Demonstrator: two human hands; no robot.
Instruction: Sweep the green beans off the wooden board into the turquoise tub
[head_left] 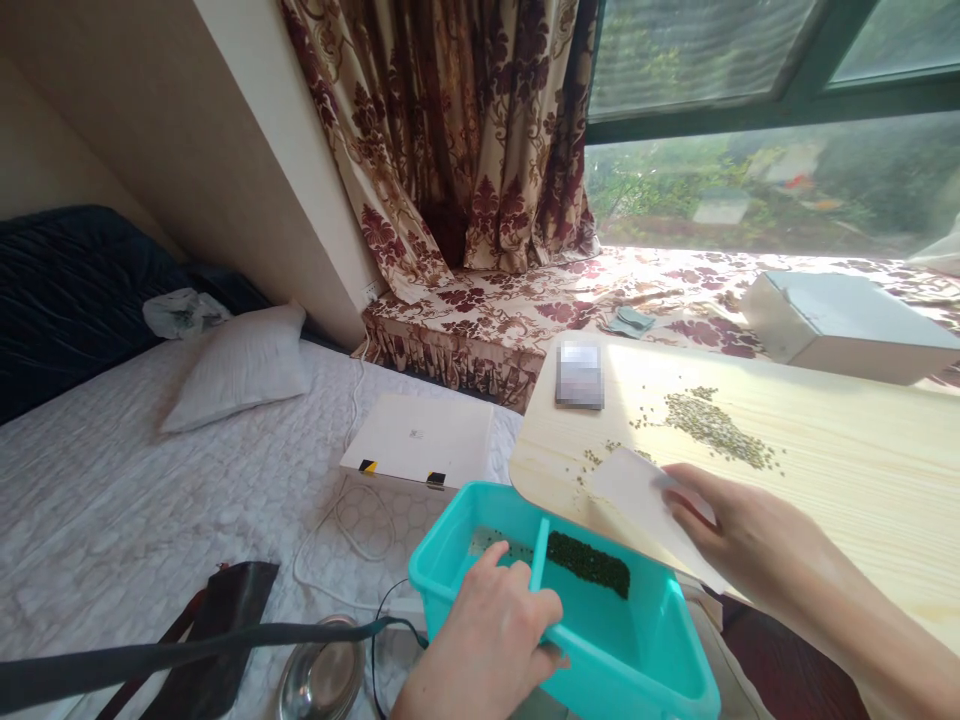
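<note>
A turquoise two-compartment bin (675, 640) sits under the edge of the wooden tabletop (847, 480). My left hand (499, 625) grips its near rim, with fingers reaching over the left compartment. A few small seed-like bits lie in that compartment; a dark green heap of small grains (589, 563) rests in the right one. My right hand (735, 520) pinches a white card (637, 500), held flat and tilted at the tabletop's near edge. Beyond the card, loose greenish grains (720, 430) are spread over the wood, with some scattered near its left end.
A blurred-out flat rectangle (579, 375) lies on the tabletop's far left corner. Behind are a white box (855, 315) and a folded cloth (630, 321). On the bed are a flat white box (420, 435), a pillow (244, 370), a metal bowl (322, 675) and cables.
</note>
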